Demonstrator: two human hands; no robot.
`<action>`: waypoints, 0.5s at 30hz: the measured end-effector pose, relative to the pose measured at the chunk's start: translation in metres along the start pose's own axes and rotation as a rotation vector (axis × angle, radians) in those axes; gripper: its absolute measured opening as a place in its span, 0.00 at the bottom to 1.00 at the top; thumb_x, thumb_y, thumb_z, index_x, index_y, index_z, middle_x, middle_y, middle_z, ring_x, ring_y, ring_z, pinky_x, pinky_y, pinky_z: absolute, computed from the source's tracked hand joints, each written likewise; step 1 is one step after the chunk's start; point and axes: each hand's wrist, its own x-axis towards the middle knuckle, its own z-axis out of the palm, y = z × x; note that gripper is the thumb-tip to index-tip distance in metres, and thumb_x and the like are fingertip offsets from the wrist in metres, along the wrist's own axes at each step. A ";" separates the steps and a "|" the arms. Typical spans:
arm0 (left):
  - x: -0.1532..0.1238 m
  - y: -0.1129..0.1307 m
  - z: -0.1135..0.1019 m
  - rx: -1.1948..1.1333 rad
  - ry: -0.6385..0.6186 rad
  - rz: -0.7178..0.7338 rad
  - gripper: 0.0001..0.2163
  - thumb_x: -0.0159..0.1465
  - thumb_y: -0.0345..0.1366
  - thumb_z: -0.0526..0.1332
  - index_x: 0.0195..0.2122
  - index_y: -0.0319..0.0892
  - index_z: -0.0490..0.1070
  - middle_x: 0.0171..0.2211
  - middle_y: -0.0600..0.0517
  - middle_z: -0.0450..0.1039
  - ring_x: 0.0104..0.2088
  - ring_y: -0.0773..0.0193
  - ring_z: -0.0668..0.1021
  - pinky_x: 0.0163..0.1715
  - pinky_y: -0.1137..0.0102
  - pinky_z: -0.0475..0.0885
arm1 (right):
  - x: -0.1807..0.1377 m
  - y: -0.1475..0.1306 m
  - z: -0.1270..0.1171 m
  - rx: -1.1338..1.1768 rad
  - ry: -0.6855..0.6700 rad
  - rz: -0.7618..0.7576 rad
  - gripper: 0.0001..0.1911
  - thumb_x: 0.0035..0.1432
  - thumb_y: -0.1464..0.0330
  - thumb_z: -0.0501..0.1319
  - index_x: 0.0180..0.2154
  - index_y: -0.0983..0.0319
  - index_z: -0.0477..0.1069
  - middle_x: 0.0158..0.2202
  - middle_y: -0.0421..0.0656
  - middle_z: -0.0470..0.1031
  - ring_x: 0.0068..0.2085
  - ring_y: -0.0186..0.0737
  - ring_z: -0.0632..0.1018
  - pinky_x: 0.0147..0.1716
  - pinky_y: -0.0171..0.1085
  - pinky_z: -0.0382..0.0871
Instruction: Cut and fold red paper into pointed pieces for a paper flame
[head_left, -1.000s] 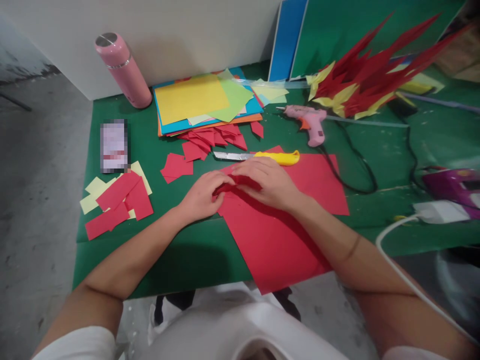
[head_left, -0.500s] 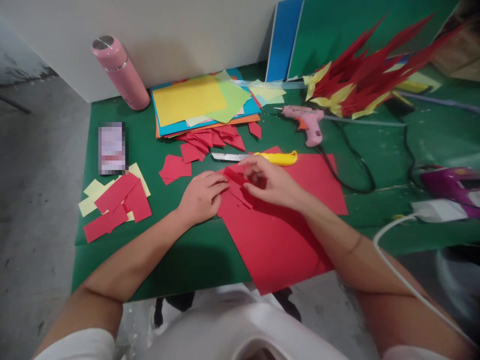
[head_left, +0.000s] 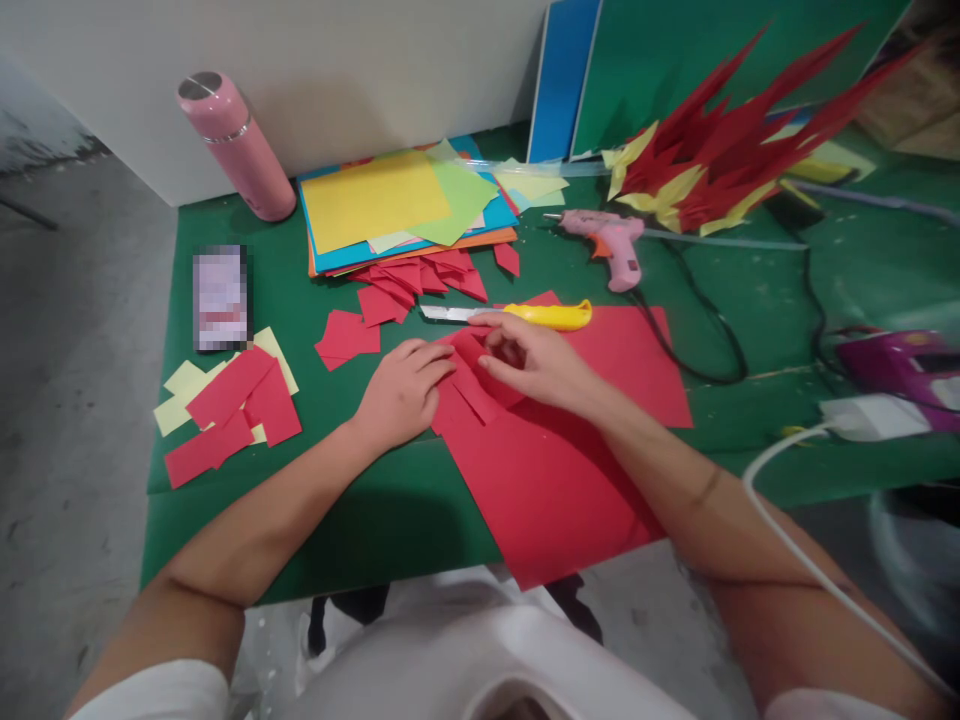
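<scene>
A small folded piece of red paper lies between my hands, its flap partly raised, over a large red paper sheet. My left hand is closed at the piece's left side, fingertips pressing on it. At its right side, my right hand has curled fingers around the raised flap; the exact contact of the fingertips is partly hidden. Just beyond my right hand lies a utility knife with a yellow handle, its blade out and pointing left.
Behind are red paper cutouts, stacked coloured sheets and a pink glue gun with a cord. A pink flask, blurred phone and paper scraps stand left. A red-yellow paper flame shape is back right.
The narrow fold that stood up between my hands has spread wider and leans toward me. My right hand has shifted slightly left; my left hand has barely moved.
</scene>
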 end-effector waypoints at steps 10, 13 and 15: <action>0.000 -0.002 0.002 -0.006 -0.002 0.007 0.17 0.59 0.21 0.53 0.46 0.35 0.77 0.49 0.44 0.79 0.44 0.55 0.75 0.48 0.55 0.75 | 0.004 0.000 0.009 -0.104 0.089 0.043 0.18 0.58 0.66 0.61 0.50 0.63 0.76 0.28 0.40 0.74 0.23 0.32 0.65 0.25 0.35 0.60; 0.000 -0.002 0.001 0.006 -0.001 0.028 0.17 0.60 0.21 0.53 0.45 0.35 0.77 0.48 0.44 0.79 0.44 0.55 0.75 0.47 0.56 0.76 | 0.003 0.000 0.009 -0.060 0.087 0.075 0.20 0.58 0.65 0.61 0.52 0.64 0.75 0.28 0.40 0.74 0.23 0.33 0.66 0.25 0.35 0.61; 0.001 -0.001 0.000 0.013 0.008 0.044 0.17 0.60 0.20 0.53 0.45 0.34 0.77 0.48 0.44 0.79 0.43 0.55 0.75 0.46 0.56 0.76 | 0.003 0.000 0.009 -0.047 0.090 0.090 0.21 0.58 0.64 0.61 0.51 0.64 0.76 0.28 0.41 0.74 0.23 0.33 0.66 0.26 0.35 0.62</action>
